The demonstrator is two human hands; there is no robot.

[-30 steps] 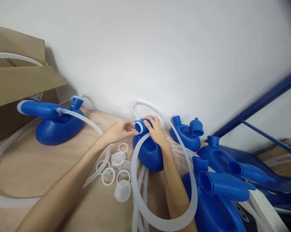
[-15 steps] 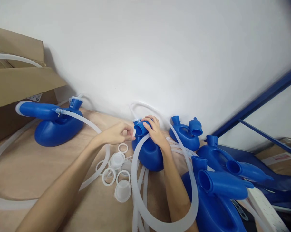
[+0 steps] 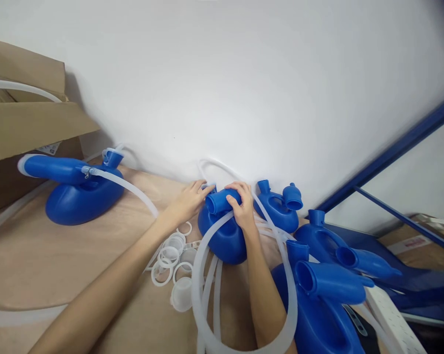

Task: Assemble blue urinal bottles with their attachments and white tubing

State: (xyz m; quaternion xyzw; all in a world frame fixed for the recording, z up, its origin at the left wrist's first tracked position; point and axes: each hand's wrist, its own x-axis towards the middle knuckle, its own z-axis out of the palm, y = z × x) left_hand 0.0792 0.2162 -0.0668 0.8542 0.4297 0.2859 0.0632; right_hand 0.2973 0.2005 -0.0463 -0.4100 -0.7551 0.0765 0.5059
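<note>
A blue plastic bottle (image 3: 222,238) lies on the wooden table (image 3: 59,250) by the white wall. My right hand (image 3: 242,204) grips its wide spout (image 3: 220,200) from above. My left hand (image 3: 188,200) rests against the far left side of the bottle's neck, where a thin white tube (image 3: 222,167) loops up behind it. Whether the left fingers pinch that tube is hidden. A thick translucent hose (image 3: 203,275) curls in front of the bottle and under my right forearm.
Several white rings and caps (image 3: 172,258) lie left of the bottle. Another blue bottle with a hose (image 3: 79,189) sits at the left beside a cardboard box (image 3: 26,123). More blue bottles (image 3: 317,280) crowd the right, against a blue rack frame (image 3: 391,157).
My left hand has left the spout's mouth and gone behind the neck. The white ring seen on the spout earlier is out of sight. My right hand has shifted its hold on the spout.
</note>
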